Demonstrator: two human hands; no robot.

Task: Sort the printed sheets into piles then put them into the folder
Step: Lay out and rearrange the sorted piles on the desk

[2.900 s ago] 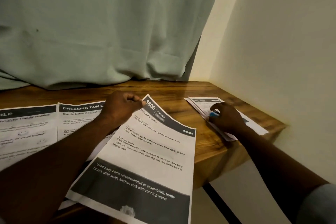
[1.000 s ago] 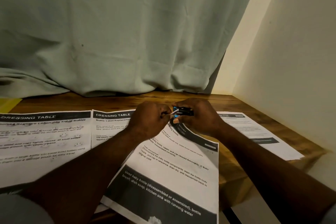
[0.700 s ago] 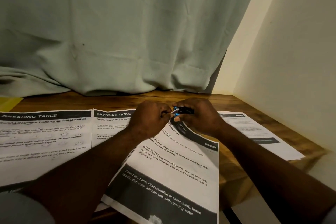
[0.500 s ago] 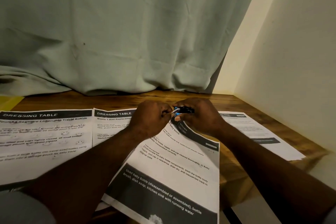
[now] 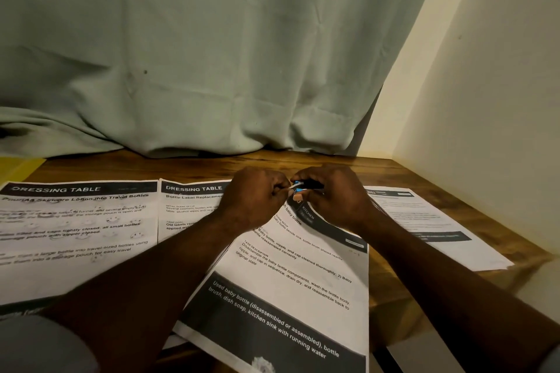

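Both hands meet above tilted kitchen sheet on wooden table — right hand grips small black-blue stapler; left hand curled, pinching sheet's top corner at stapler. Other printed sheets flat alongside.

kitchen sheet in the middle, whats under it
The kitchen sheet overlaps the right edge of a dressing table sheet and overhangs the wooden table. More white paper edges peek out at its lower left; how many is hidden.

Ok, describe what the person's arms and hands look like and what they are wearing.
Both forearms are bare. The left hand and right hand wear no gloves, rings or watch that show. A grey sleeve covers the left upper arm; another grey sleeve edge shows bottom right.
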